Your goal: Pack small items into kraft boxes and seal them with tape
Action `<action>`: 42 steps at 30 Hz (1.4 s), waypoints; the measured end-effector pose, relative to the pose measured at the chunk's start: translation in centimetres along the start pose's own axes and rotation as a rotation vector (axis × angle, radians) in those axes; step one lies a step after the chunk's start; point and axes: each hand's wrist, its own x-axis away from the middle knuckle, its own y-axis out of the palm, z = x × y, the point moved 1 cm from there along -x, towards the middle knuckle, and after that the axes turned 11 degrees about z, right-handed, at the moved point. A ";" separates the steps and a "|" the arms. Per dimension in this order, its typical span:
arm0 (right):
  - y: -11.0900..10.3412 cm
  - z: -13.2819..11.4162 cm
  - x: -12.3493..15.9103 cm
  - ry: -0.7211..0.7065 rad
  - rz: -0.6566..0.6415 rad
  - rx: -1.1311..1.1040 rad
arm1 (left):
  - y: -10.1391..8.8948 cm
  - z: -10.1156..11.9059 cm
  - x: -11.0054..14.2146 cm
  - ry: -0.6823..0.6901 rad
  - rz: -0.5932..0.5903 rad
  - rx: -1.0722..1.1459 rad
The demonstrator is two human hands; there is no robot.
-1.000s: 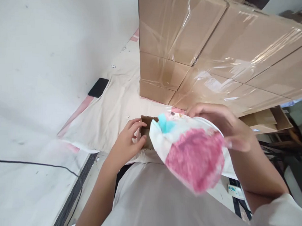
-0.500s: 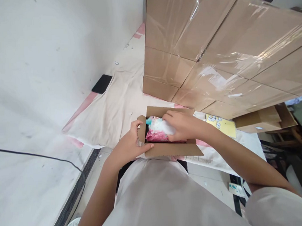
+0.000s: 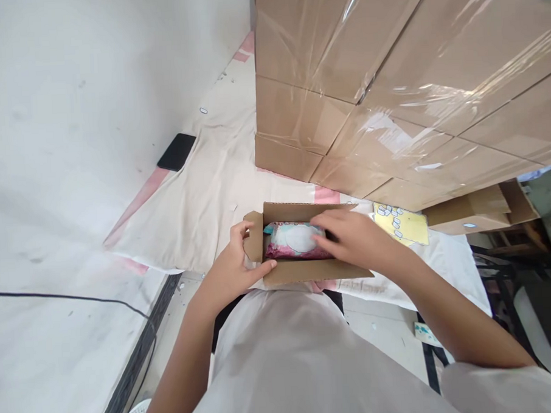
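Note:
A small open cardboard box (image 3: 319, 270) sits on the cloth-covered table right in front of me, its flaps spread. Inside lies a soft plastic packet (image 3: 288, 241), pink, white and teal, with a pale oval on top. My left hand (image 3: 235, 263) holds the box at its left end, thumb over the near flap and fingers at the end flap. Over the packet's right end is my right hand (image 3: 350, 237), fingers apart and slightly blurred; whether the fingertips touch the packet I cannot tell.
Tall stacked cartons (image 3: 390, 104) in clear wrap rise behind the box. A black flat device (image 3: 177, 152) lies by the wall at left. To the right are a yellow sheet with white pieces (image 3: 406, 226) and another open carton (image 3: 472, 213). A black cable (image 3: 101, 297) hangs at left.
The packet has gone lower and lies flatter in the box. My right hand has loosened from it and shifted right. My left hand still holds the box's left end.

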 end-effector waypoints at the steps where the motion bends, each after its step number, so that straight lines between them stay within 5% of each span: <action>1: -0.6 0.8 1.1 0.030 0.126 -0.057 | 0.2 -0.3 0.0 0.040 0.018 0.020; 4: -1.1 2.9 4.1 -0.008 0.426 -0.227 | 1.0 -1.2 -0.2 0.205 0.108 0.106; 6: -0.8 3.6 5.3 -0.055 0.485 -0.273 | 1.3 -1.6 -0.4 0.297 0.139 0.133; 8: -0.4 3.7 5.5 -0.021 0.372 -0.181 | 1.4 -1.8 -0.5 0.341 0.133 0.115; 12: 0.7 3.1 3.3 0.048 -0.084 0.118 | 1.3 -1.5 -0.8 0.374 0.130 0.083; 16: 2.7 2.7 0.3 -0.018 -0.338 0.183 | 1.3 -1.3 -0.7 0.360 0.133 0.059; 24: 3.5 2.7 -1.5 -0.074 -0.473 0.179 | 2.0 -2.0 -0.3 0.262 0.144 0.147; 31: 3.7 0.7 -2.3 -0.039 -0.593 0.359 | 1.7 -2.0 -1.4 0.350 0.064 0.127; 38: 2.8 0.8 -1.2 -0.023 -0.458 0.168 | 1.4 -1.9 -2.2 0.327 0.032 0.079; 42: -0.2 1.7 1.6 -0.054 0.013 -0.094 | 1.1 -2.1 -2.6 0.365 0.001 0.030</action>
